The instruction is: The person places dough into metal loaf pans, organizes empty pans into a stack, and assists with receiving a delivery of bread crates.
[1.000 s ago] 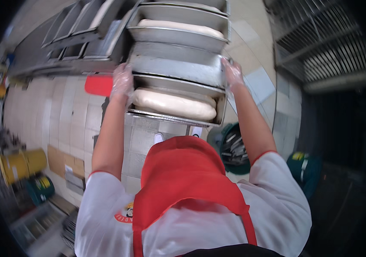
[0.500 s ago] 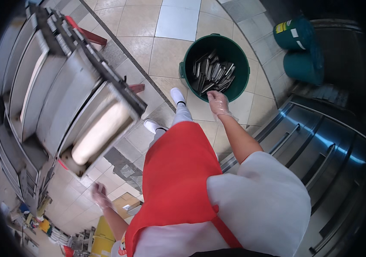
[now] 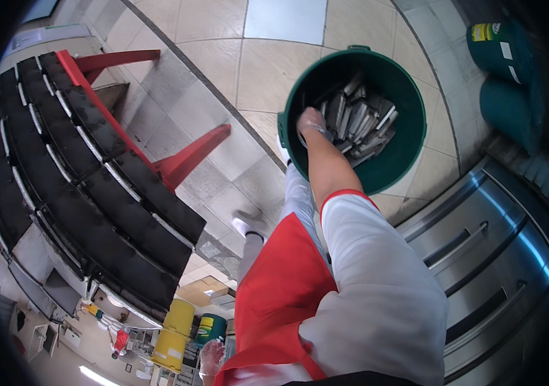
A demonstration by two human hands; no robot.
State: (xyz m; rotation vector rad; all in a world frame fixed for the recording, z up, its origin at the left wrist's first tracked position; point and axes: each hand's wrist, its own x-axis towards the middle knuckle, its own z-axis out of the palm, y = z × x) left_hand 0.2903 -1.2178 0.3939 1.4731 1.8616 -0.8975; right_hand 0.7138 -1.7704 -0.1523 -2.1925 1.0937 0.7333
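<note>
My right hand (image 3: 313, 122), in a clear plastic glove, reaches down inside a round green bin (image 3: 417, 138). It is beside the bin's left wall, next to a heap of flat grey metal pieces (image 3: 361, 122) that look like pan lids. Its fingertips are hidden, so I cannot tell whether it grips one. Low in the picture, near my red apron (image 3: 284, 264), my gloved left hand (image 3: 212, 357) hangs with loosely parted fingers and nothing in it. To the left are rows of pans with dark flat tops (image 3: 94, 193).
Red legs (image 3: 194, 154) of the pan stand jut over the tiled floor. A steel unit with long bar handles (image 3: 474, 244) stands at the right. Two more green bins (image 3: 503, 51) are at the far right. Yellow bins (image 3: 173, 334) and a cardboard box (image 3: 203, 291) lie lower left.
My right hand has moved from the bin's near rim down into it. My left hand has drawn back toward my body. The view has shifted, and the pale dough in an open pan no longer shows.
</note>
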